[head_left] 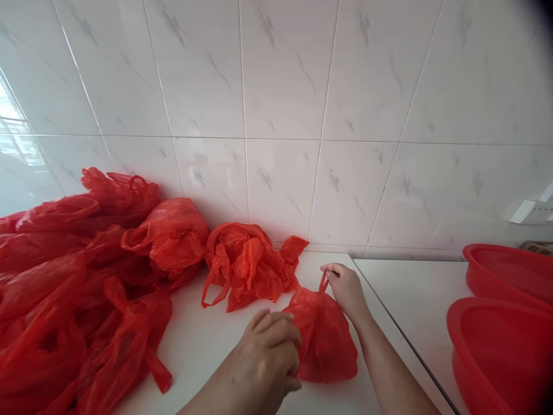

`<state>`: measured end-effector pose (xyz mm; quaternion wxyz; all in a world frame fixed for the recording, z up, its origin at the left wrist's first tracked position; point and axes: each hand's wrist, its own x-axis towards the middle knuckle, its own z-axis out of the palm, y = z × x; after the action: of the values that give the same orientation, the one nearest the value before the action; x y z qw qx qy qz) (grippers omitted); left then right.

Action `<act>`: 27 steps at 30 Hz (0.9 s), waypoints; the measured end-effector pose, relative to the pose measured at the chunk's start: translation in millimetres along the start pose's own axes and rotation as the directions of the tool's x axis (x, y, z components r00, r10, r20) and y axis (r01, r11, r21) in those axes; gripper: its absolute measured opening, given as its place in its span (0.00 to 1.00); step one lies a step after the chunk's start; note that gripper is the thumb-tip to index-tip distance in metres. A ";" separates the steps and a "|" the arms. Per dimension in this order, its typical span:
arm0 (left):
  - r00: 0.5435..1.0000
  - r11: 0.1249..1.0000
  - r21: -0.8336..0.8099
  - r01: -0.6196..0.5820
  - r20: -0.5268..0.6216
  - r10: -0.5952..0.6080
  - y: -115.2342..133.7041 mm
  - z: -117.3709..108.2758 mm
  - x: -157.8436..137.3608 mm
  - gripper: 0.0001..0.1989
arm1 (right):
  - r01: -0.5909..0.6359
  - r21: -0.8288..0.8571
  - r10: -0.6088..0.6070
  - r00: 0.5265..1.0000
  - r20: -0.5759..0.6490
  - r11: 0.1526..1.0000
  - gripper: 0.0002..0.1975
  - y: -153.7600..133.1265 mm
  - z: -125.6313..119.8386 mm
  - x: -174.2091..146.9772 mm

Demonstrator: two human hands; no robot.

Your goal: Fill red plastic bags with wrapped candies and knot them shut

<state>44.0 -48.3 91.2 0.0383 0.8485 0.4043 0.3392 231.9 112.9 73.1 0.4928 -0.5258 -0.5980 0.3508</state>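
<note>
A red plastic bag (326, 340) with a filled-out body stands on the white tabletop. My right hand (343, 285) is closed in a pinch on one of its handle loops, pulling it upward. At the bag's near left side is my left hand (272, 351), fingers curled inward and slightly blurred. It overlaps the bag's edge, and whatever lies inside its fingers is hidden. Just behind, a crumpled red plastic bag (250, 265) rests with one handle loop lying out on the table. What the held bag contains does not show.
A large heap of red plastic bags (56, 300) covers the left side, with a bunched red bag (179, 236) at its right end. Two red plastic basins (464, 328) stand at the right. Behind runs a tiled wall (280, 75); a white socket (533, 212) is at far right.
</note>
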 end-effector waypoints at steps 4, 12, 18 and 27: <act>0.988 0.998 -0.056 -0.040 0.149 0.048 0.7 0.6 -10.2 0.11 | -0.055 0.090 0.052 0.998 0.044 0.994 0.06 19.6 -1.0 7.7; 0.997 0.974 -0.220 0.051 0.075 -0.035 4.0 -11.5 -2.5 0.12 | -0.220 0.752 0.069 0.971 0.228 0.621 0.15 -30.3 -29.1 -5.9; 0.982 0.980 -0.055 0.189 0.003 -0.189 8.4 -4.5 16.2 0.11 | -0.405 0.880 -0.120 0.889 0.443 0.247 0.19 -71.3 -33.3 -34.2; 0.974 0.974 0.040 0.222 0.029 -0.223 4.3 19.3 32.1 0.16 | -0.465 0.860 -0.184 0.845 0.502 0.212 0.22 -81.5 -32.9 -46.9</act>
<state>72.8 -24.3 95.4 0.0671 0.8040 0.5023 0.3110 238.5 47.5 148.0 0.4975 -0.0452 -0.2993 0.8129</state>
